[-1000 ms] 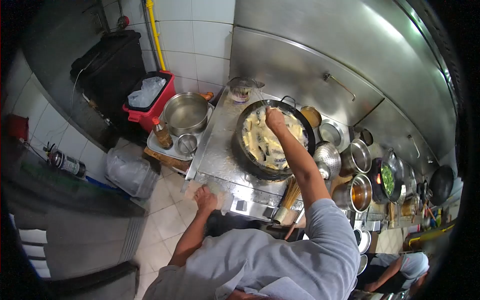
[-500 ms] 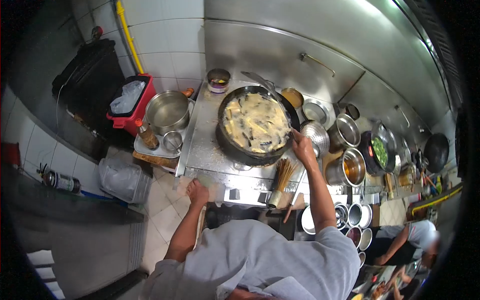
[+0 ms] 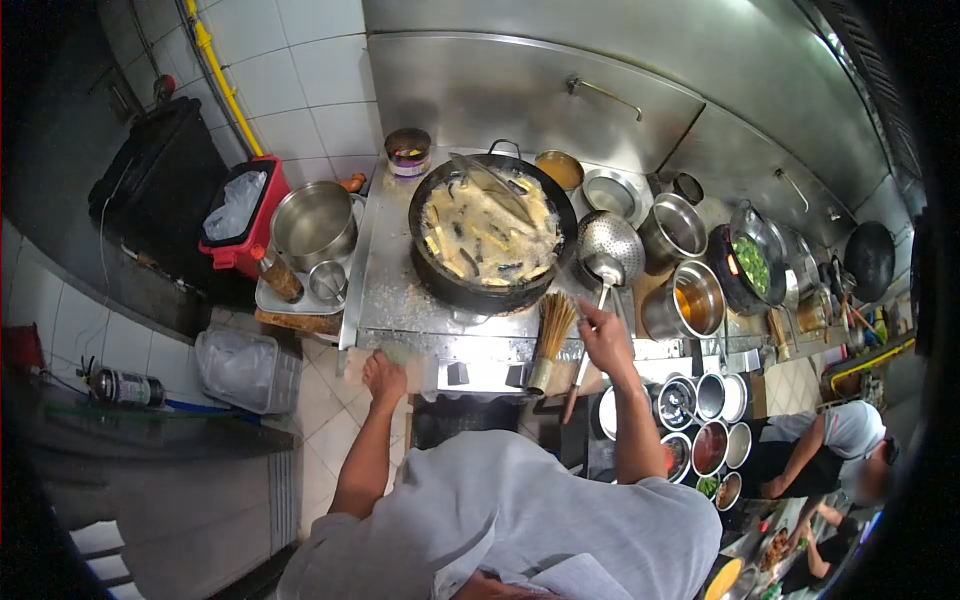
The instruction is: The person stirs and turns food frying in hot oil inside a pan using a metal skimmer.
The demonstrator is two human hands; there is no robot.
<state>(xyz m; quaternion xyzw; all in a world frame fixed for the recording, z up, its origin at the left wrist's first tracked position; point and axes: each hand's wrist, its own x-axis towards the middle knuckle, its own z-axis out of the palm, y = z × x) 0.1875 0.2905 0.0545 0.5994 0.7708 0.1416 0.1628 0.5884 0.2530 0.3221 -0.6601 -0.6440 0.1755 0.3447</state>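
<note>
A large black wok (image 3: 425, 275) stands on the steel stove, holding bubbling pale oil with yellowish and dark strips of food (image 3: 480, 240). A long metal spatula (image 3: 493, 190) slants across the food, its blade towards the back left. My right hand (image 3: 607, 342) is closed at the near right of the wok, on the spatula's handle, which is thin and blurred there. At the stove's front left edge rests my left hand (image 3: 383, 380), fingers curled in beside a small pale greenish thing (image 3: 398, 354) that I cannot make out.
A perforated skimmer (image 3: 611, 245) lies right of the wok, near a bamboo brush (image 3: 553, 330). Steel pots (image 3: 672, 226) and another wok (image 3: 722, 265) line the right side. A large pot (image 3: 313, 222) and bottle (image 3: 277, 273) stand left. A person (image 3: 835, 435) works at the lower right.
My right hand has moved down and towards me. The spatula has shifted left from the wok's right rim, now lying across the food. My left hand stays at the stove's edge.
</note>
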